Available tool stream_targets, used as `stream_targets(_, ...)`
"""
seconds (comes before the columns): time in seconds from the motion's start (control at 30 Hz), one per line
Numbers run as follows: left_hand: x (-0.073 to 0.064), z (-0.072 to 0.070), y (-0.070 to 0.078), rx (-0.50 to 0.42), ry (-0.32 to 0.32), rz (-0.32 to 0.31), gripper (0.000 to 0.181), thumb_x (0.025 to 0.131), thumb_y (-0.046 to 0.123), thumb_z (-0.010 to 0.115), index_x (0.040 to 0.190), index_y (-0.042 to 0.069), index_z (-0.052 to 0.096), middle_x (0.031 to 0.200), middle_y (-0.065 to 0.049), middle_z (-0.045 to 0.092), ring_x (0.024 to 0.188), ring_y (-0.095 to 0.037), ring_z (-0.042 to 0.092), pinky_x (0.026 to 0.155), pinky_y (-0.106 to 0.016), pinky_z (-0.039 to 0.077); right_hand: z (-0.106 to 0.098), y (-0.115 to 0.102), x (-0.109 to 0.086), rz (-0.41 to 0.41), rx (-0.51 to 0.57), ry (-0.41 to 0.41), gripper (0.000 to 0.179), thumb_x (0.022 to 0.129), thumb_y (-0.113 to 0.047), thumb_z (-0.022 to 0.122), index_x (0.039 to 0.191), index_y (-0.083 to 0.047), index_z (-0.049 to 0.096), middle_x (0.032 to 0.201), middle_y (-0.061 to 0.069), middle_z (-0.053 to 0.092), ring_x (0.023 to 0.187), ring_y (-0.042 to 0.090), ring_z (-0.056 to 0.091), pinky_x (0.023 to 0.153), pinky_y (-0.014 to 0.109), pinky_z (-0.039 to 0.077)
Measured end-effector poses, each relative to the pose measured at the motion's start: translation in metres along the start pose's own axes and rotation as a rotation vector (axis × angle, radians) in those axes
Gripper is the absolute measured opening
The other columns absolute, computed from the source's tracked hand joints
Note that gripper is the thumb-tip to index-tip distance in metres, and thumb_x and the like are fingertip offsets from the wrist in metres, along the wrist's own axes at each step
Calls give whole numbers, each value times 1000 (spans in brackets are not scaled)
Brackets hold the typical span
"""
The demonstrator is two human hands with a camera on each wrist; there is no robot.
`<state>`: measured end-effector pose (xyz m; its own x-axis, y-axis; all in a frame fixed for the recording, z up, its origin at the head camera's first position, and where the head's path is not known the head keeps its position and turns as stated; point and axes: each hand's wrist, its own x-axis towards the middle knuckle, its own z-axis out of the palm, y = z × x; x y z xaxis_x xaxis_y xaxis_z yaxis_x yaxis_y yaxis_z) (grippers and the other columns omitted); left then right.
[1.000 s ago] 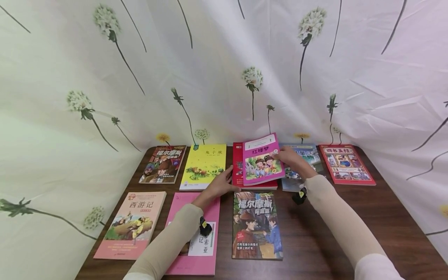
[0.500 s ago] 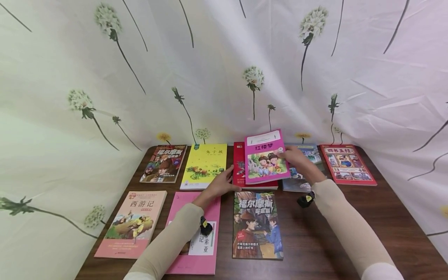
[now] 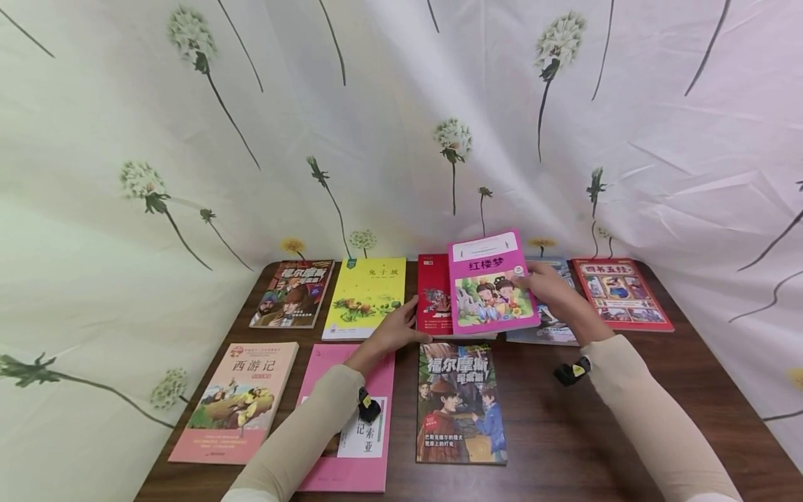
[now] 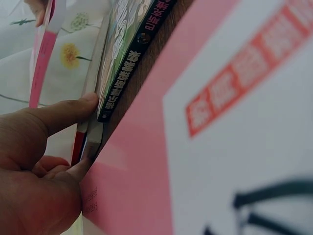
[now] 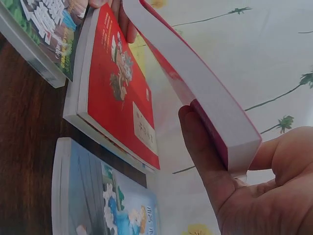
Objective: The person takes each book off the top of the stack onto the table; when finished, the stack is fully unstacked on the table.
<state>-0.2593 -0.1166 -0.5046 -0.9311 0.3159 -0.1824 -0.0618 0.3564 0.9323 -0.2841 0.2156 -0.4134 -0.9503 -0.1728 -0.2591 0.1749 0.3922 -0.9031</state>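
Observation:
My right hand [image 3: 548, 286] pinches the right edge of a magenta paperback book [image 3: 492, 279], raised over a red book [image 3: 434, 296] and overlapping part of it. In the right wrist view its thumb and fingers [image 5: 203, 147] lie on either side of the magenta book's white page block. My left hand [image 3: 392, 331] holds the near left corner of the red book, which lies flat. Seen from the left wrist, the hand's thumb [image 4: 73, 110] is stretched out at the book's edge. A blue-grey book [image 3: 548, 328] lies right of the red one, partly behind the right hand.
A yellow book [image 3: 364, 300] and a dark detective book [image 3: 291, 296] lie back left, another red book [image 3: 624, 296] back right. In front are a peach book [image 3: 235, 404], a pink book [image 3: 351, 474] under the left forearm, and a detective book [image 3: 461, 404] on the wooden table [image 3: 564, 446].
My right hand has moved the magenta book rightward and slightly up, uncovering more of the red book. My left hand has stayed in place.

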Motion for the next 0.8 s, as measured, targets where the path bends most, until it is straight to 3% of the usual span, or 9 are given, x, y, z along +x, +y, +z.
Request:
stream_targets(0.23, 0, 0, -2, -14, 0, 8, 109, 88, 1, 83, 172, 8, 14, 180, -12, 11, 163, -36, 25, 117, -48, 50, -9, 5, -19, 41, -4, 11, 71, 112, -29, 52, 168, 2, 21, 128, 21, 61, 87, 16, 71, 78, 32, 65)
stream_targets(0.8, -1, 1, 1, 8, 13, 1, 110, 87, 2, 85, 172, 9, 15, 180, -11, 10, 163, -35, 25, 121, -48, 46, -28, 16, -53, 29, -150, 54, 69, 112, -29, 50, 165, 8, 25, 128, 23, 61, 95, 20, 68, 79, 28, 58)
